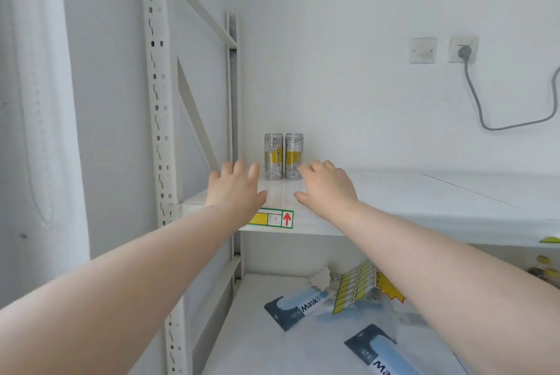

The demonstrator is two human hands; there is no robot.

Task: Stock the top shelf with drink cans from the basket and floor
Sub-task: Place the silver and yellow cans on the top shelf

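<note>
Both the left hand (235,189) and right hand (325,185) are hovering open and empty before two upright cans (284,156) on the shelf (394,192).

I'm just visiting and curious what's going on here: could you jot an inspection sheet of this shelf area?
Surface: top shelf, white, mostly bare; a label with a red arrow on its front edge.
Job's things: two cans upright, side by side, at the back left.
Clutter: mask packs and label sheets on the lower shelf.
Hands: left hand and right hand both open, empty, just before the cans.
Cables: grey cord plugged into a wall socket.
Surroundings: white wall, slotted upright.
</note>
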